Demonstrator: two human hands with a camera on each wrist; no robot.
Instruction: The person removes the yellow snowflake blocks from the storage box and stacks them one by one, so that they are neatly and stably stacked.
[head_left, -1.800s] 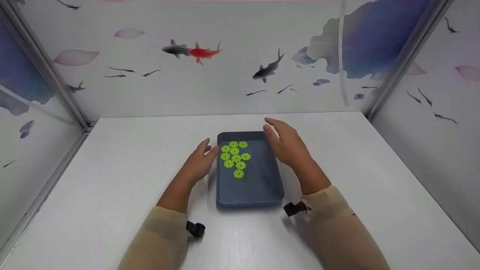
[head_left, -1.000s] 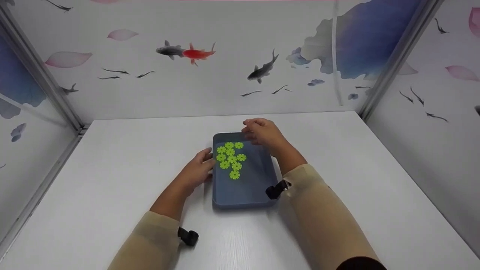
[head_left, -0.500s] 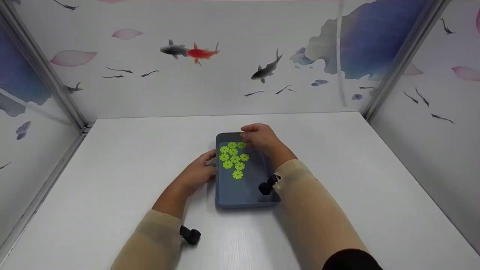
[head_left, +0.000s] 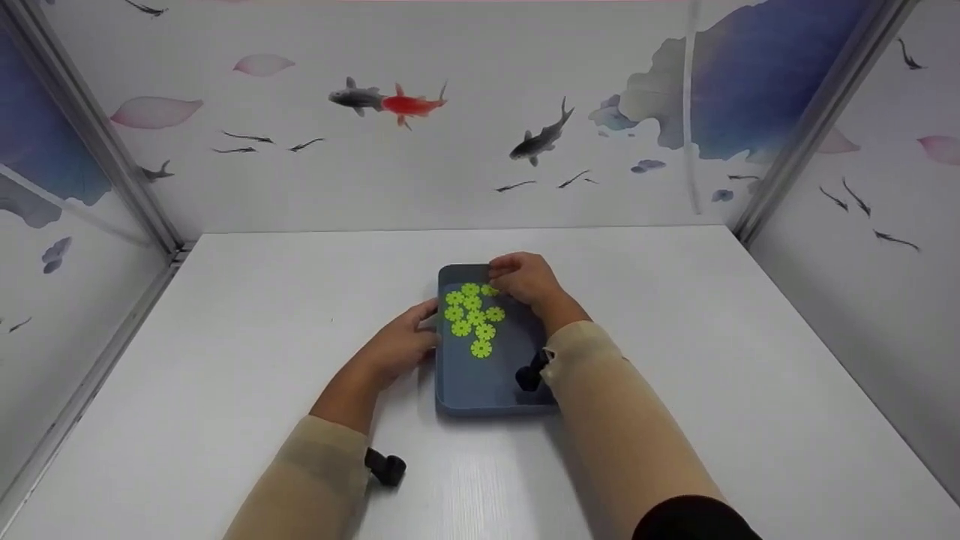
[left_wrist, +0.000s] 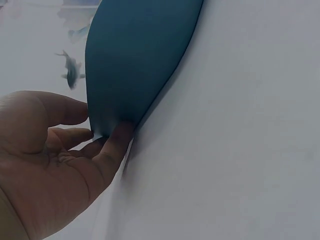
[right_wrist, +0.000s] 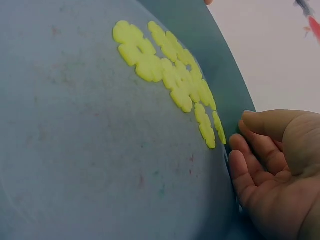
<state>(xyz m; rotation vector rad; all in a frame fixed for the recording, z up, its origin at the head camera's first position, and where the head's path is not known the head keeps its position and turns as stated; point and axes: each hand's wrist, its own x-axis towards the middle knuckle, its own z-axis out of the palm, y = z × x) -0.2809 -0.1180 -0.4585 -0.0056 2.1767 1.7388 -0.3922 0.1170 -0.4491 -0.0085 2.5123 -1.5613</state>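
A grey-blue rectangular tray [head_left: 495,386] lies on the table, with several yellow-green flower-shaped discs [head_left: 476,318] grouped on the left and far part of its floor. My left hand [head_left: 401,345] is at the tray's left side; in the left wrist view its fingertips touch the outer wall [left_wrist: 132,70]. Over the tray's far right part is my right hand [head_left: 529,281], its fingers loosely bent close to the far wall [right_wrist: 220,70] and the nearest disc [right_wrist: 219,127]. Nothing shows in its grasp. The arm hides the tray's right edge.
The white table [head_left: 225,360] reaches back to a printed wall [head_left: 450,172] with painted fish. Side panels with metal posts [head_left: 112,142] stand at left and right. A small black camera [head_left: 388,469] sits at the left cuff, another [head_left: 531,373] at the right.
My right hand has moved left from the tray's right edge to over its far part, then lowered slightly. The left hand has slid nearer along the left wall. The discs keep their layout.
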